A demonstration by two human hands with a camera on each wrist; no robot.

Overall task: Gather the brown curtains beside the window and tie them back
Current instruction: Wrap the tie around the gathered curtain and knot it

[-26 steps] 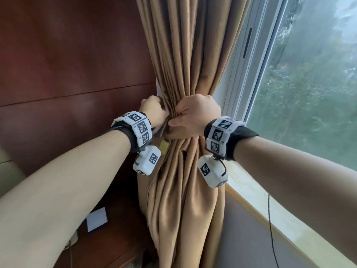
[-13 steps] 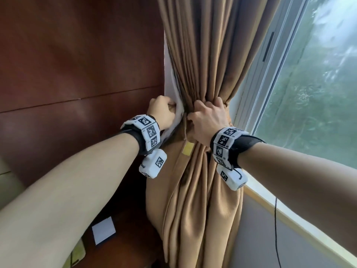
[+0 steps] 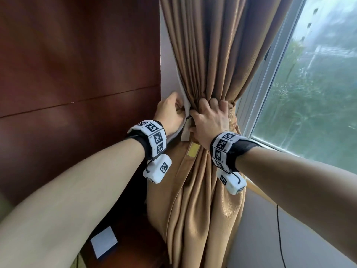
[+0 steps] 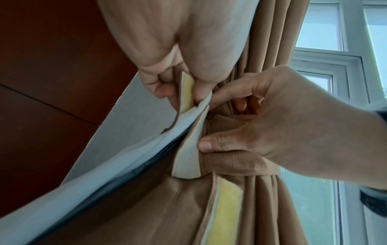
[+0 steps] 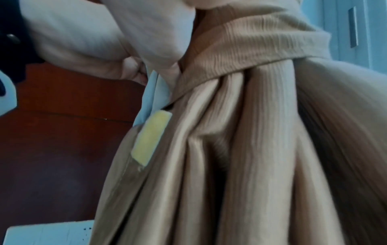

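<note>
The brown curtain (image 3: 202, 55) hangs bunched beside the window. A brown tie-back band (image 5: 251, 54) is wrapped round the bunch. My left hand (image 3: 170, 113) pinches one end of the band, which has a yellow patch (image 4: 186, 92), between thumb and fingers. My right hand (image 3: 210, 117) grips the gathered curtain from the front. Its thumb (image 4: 205, 144) pins the band's other, pale-lined end (image 4: 186, 164) against the folds. A second yellow patch (image 3: 193, 149) sits on the curtain's edge just below my hands. The curtain's pale lining (image 4: 117, 159) shows at the left.
The window (image 3: 309, 93) and its sill (image 3: 257, 186) are on the right, close to the curtain. A dark wood-panel wall (image 3: 77, 74) fills the left. A black cable (image 3: 278, 229) hangs under the sill. A white card (image 3: 104, 242) lies on a wooden surface below.
My right hand has turned from the side of the bunch to its front, knuckles up. My left hand has moved to the pale lining edge, pinching the band's end. The view shifted left.
</note>
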